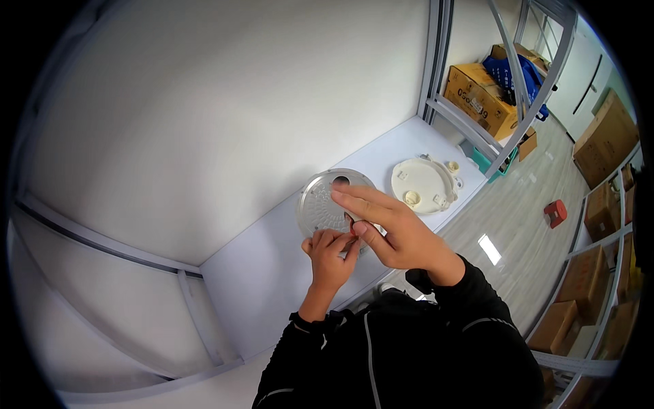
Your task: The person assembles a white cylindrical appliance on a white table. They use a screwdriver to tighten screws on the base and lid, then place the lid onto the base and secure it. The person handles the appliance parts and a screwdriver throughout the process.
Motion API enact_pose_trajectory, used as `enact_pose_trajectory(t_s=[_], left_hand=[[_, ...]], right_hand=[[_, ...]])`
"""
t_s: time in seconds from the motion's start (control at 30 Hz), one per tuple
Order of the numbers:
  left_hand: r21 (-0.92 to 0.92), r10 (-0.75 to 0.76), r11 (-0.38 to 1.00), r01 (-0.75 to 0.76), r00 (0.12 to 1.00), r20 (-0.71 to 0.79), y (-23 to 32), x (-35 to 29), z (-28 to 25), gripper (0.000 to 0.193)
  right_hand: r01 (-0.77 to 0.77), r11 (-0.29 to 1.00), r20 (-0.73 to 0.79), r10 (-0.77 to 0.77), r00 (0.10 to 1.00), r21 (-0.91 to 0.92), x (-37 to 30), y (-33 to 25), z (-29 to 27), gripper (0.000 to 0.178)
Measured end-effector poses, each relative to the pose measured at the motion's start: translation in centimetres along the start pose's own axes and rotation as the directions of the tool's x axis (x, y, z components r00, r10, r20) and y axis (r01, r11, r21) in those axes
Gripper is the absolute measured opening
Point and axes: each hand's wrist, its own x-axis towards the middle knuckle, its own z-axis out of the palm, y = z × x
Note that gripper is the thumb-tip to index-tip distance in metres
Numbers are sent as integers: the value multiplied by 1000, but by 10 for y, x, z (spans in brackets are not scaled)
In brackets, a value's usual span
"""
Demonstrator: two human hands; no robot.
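On the long white tabletop lies a round silvery metal disc (315,204) with a ring pattern of small marks. A dark oval patch shows on it near my right fingertips. My left hand (332,258) is over the disc's near edge, its fingers pinched together on a small reddish and dark piece (350,221), too covered to name. Above the disc reaches my right hand (398,232), fingers stretched out straight. Its thumb touches or nearly touches the small piece beside the left fingertips; the fingers hide part of the disc.
Right of the disc sits a cream round plastic housing (424,183) with small cream parts in and around it. Metal frame posts (436,61) rise at the table's far right end. Beyond are cardboard boxes (480,99), a red object (556,213) on the floor, and loaded shelves.
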Motion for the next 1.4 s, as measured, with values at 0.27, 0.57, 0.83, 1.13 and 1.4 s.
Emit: enact_pose_trajectory(t_s=[0.27,0.57,0.83,1.13,1.4], left_hand=[[-10,9,1000,-9,1000,4,0,0,-1,20],[-114,6,993,-9,1000,-29,-9,-3,-28,40],[25,-91,996,90,994,54,-37,-1,-44,63],[-42,-182,982,184,982,44,-42,-9,-37,68],[110,-158,981,161,987,-38,-14,-14,-26,66]], right_hand=[[-14,992,24,17,1000,-126,-15,3,-8,66],[-209,978,51,208,977,17,-13,-3,-6,85],[-99,979,-95,84,992,-177,-11,6,-1,63],[-74,988,-266,35,963,-137,-5,1,3,49],[71,995,-172,-81,982,-66,-5,-8,-7,39]])
